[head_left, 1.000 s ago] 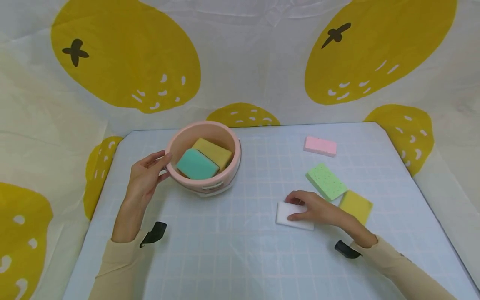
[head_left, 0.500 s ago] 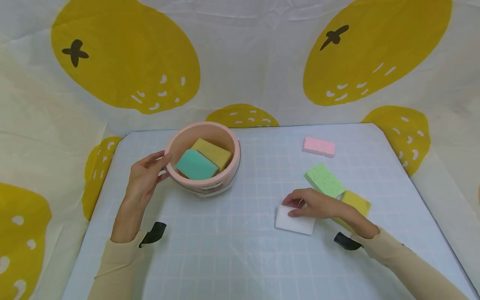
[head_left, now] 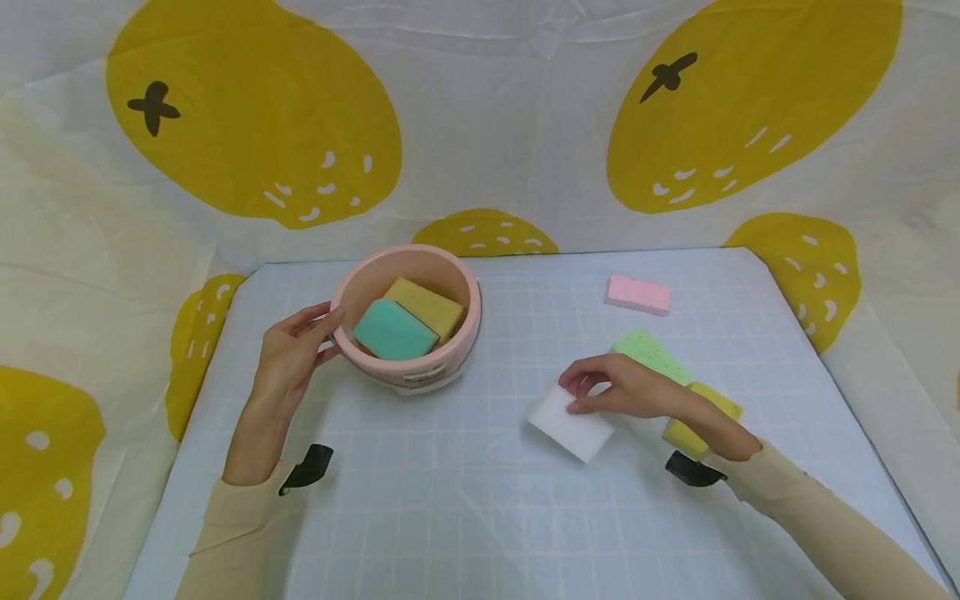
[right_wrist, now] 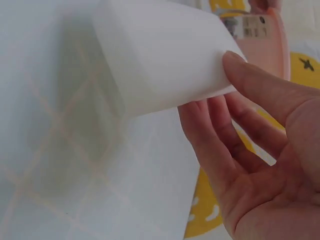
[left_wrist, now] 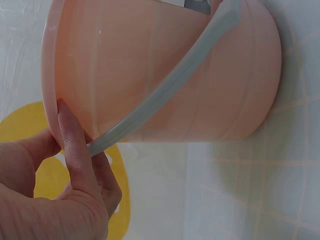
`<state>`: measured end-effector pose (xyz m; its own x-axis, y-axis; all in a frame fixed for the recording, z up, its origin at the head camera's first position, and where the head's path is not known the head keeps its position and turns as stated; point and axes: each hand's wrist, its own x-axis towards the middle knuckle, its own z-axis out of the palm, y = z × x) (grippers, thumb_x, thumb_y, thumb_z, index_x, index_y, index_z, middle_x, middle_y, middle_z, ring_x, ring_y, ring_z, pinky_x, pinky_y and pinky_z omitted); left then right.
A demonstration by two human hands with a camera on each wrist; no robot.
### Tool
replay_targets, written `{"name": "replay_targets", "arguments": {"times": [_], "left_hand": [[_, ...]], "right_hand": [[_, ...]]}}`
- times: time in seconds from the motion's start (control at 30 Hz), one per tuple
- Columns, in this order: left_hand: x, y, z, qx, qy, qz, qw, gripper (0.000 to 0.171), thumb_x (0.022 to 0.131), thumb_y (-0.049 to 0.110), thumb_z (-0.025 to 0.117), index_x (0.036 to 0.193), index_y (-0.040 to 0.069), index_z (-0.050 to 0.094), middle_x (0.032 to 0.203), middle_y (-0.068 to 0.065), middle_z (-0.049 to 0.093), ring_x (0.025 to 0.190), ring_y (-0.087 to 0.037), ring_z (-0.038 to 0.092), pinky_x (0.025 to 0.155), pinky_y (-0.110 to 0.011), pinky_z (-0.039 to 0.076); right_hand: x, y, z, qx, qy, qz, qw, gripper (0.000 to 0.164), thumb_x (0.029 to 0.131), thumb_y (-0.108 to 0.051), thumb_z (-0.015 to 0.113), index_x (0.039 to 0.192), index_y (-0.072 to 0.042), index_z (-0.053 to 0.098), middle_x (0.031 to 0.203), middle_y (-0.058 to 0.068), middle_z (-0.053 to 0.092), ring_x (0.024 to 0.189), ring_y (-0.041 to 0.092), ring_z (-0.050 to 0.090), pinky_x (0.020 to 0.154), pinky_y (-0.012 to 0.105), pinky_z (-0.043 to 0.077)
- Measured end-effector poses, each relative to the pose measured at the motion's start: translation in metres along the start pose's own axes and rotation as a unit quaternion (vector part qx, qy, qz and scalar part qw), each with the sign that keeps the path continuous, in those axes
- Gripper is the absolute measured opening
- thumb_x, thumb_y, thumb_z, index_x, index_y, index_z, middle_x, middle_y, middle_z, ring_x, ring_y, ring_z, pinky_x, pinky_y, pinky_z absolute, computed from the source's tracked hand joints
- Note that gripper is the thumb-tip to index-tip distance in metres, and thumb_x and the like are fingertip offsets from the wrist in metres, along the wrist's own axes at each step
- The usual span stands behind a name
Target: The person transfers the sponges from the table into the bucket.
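Observation:
My left hand (head_left: 288, 358) pinches the left rim of a pink bucket (head_left: 468, 329), thumb at the inner edge and fingers outside by the grey handle (left_wrist: 165, 92). Inside the bucket lie a teal sponge (head_left: 393, 330) and a yellow sponge (head_left: 427, 307). Between thumb and fingers my right hand (head_left: 626, 387) pinches a white sponge (head_left: 572, 423) along one edge. In the right wrist view the white sponge tilts above the tabletop, its shadow beneath.
A light green sponge (head_left: 651, 357) and a yellow sponge (head_left: 686, 437) lie under and beyond the right forearm. Farther back is a pink sponge (head_left: 637, 295). The table (head_left: 420, 517) has a pale checked cover, with a fruit-print cloth (head_left: 502, 125) standing behind it.
My right hand has raised the white sponge off the table, tilting it and shifting it slightly left and away from me. The left hand and bucket have stayed in place.

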<state>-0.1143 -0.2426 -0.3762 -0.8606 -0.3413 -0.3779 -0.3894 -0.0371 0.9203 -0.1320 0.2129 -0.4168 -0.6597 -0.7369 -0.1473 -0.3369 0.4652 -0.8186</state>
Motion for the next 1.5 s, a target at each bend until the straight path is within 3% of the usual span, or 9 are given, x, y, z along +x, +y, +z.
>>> {"name": "replay_targets", "arguments": {"times": [0.2, 0.43, 0.87, 1.17, 1.5], "left_hand": [[0.001, -0.001, 0.0, 0.012, 0.002, 0.001, 0.9999, 0.071, 0.088, 0.044, 0.08, 0.146, 0.011, 0.057, 0.116, 0.001, 0.064, 0.098, -0.012, 0.062, 0.077, -0.019, 0.059], [0.002, -0.002, 0.0, 0.024, 0.007, 0.003, 0.9997, 0.069, 0.089, 0.045, 0.079, 0.146, 0.012, 0.057, 0.12, -0.001, 0.063, 0.1, -0.013, 0.062, 0.077, -0.019, 0.059], [0.003, -0.001, 0.002, 0.037, 0.013, 0.001, 0.9992, 0.069, 0.089, 0.046, 0.078, 0.146, 0.013, 0.058, 0.122, -0.002, 0.062, 0.1, -0.013, 0.062, 0.078, -0.019, 0.059], [0.002, -0.002, 0.001, 0.045, 0.013, 0.005, 0.9989, 0.069, 0.089, 0.047, 0.077, 0.146, 0.013, 0.058, 0.122, -0.002, 0.062, 0.1, -0.013, 0.062, 0.078, -0.018, 0.058], [0.002, -0.002, 0.001, 0.039, 0.012, 0.003, 0.9991, 0.068, 0.09, 0.046, 0.078, 0.145, 0.013, 0.058, 0.118, -0.001, 0.063, 0.1, -0.013, 0.062, 0.078, -0.019, 0.059]], "right_hand": [[0.008, -0.008, -0.006, 0.02, 0.02, 0.005, 1.0, 0.035, 0.091, -0.022, 0.081, 0.12, -0.006, 0.07, 0.104, 0.0, 0.069, 0.096, 0.016, 0.067, 0.09, 0.033, 0.058], [0.018, -0.02, -0.011, 0.037, 0.043, 0.006, 0.998, 0.034, 0.091, -0.019, 0.081, 0.12, -0.005, 0.07, 0.106, 0.002, 0.071, 0.097, 0.018, 0.068, 0.088, 0.025, 0.056], [0.04, -0.041, -0.016, 0.073, 0.062, -0.007, 0.995, 0.033, 0.09, -0.013, 0.081, 0.119, -0.004, 0.07, 0.109, 0.006, 0.07, 0.098, 0.022, 0.067, 0.092, 0.03, 0.057], [0.057, -0.059, -0.025, 0.076, 0.066, -0.012, 0.995, 0.033, 0.09, -0.014, 0.082, 0.119, -0.006, 0.071, 0.11, 0.006, 0.07, 0.098, 0.022, 0.067, 0.09, 0.028, 0.057], [0.078, -0.076, -0.032, 0.099, 0.076, -0.031, 0.992, 0.03, 0.091, -0.012, 0.08, 0.119, -0.006, 0.071, 0.111, 0.008, 0.069, 0.1, 0.024, 0.066, 0.093, 0.038, 0.057]]}}
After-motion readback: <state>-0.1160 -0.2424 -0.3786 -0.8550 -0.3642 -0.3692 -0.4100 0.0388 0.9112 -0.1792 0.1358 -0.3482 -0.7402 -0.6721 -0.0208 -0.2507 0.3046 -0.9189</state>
